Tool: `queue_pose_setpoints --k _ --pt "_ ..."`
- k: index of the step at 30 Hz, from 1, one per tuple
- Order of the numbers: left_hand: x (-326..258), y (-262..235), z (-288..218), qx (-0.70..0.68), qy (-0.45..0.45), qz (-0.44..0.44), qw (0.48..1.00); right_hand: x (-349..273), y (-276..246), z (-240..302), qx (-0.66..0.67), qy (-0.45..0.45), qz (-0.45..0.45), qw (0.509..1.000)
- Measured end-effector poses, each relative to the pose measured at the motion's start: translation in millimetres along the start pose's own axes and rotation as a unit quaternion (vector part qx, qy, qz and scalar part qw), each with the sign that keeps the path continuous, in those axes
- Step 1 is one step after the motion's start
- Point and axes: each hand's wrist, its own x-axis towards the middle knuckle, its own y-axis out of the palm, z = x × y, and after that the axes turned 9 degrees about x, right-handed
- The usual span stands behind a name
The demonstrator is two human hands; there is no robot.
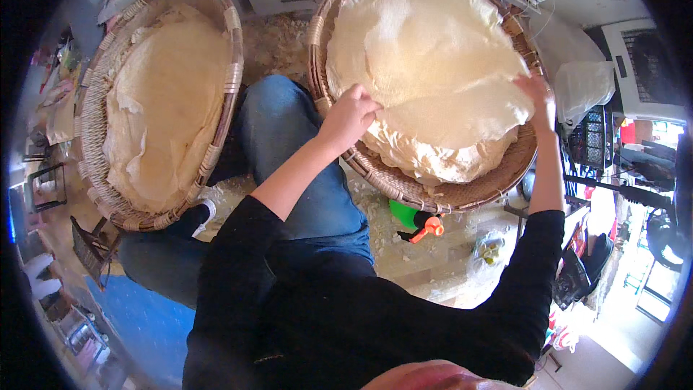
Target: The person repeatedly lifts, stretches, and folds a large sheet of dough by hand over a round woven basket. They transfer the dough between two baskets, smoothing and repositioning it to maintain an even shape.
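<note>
A tall stack of thin, pale round flatbreads (433,36) fills the round woven basket (315,40) in front of me on the right. The top sheet lies loosely over the pile, its near edge hanging over crumpled, ragged layers. With fingers pinched, my left hand (349,120) grips that sheet at its near left edge. On the opposite side, my right hand (538,97) is closed on its right edge, by the basket's rim; those fingertips are slightly blurred.
Another woven basket (232,58) with more flatbreads (170,108) stands left of my knee. A green bottle (403,211) with an orange nozzle (432,226) sits below the right basket. Scraps litter the floor; a clear plastic bag (489,253) lies nearby. A black crate (598,137) stands right.
</note>
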Motion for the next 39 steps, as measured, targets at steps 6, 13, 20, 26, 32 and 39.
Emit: queue_pose_setpoints --k 6,13,20,26,32,39 --pt "-2 23 15 0.199 0.032 0.196 0.96 -32 63 -18 -0.247 0.084 0.214 0.941" --pt "8 44 -5 0.223 0.079 0.176 0.956 57 149 9 -0.208 0.07 0.049 0.974" --pt "-4 54 8 0.201 0.111 0.137 0.963 107 165 21 -0.33 0.181 0.127 0.918" --pt "62 57 16 0.229 0.153 0.038 0.961 176 165 47 -0.231 0.26 0.073 0.935" --pt "135 76 52 0.349 0.09 0.028 0.932 216 228 54 -0.207 0.17 -0.013 0.963" --pt "129 77 86 0.31 0.078 0.085 0.944 236 260 36 -0.129 0.223 0.038 0.965"
